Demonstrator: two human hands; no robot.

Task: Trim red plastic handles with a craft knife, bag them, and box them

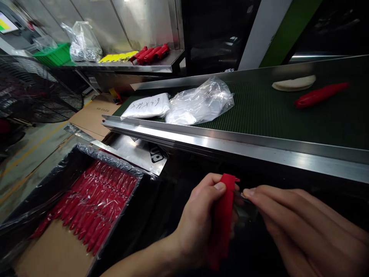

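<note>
The left hand [198, 223] grips a red plastic handle [222, 215] upright while the right hand [300, 223] pinches clear plastic film [245, 209] beside it.

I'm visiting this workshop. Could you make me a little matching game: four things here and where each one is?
Things:
1. Loose red handle
2. Rows of red handles
3. Yellow pieces
4. Red piece

Places:
A. Steel shelf
B. Person's left hand
C. Green conveyor belt
D. Plastic-covered box

Pairs: 1C, 2D, 3A, 4B
</note>
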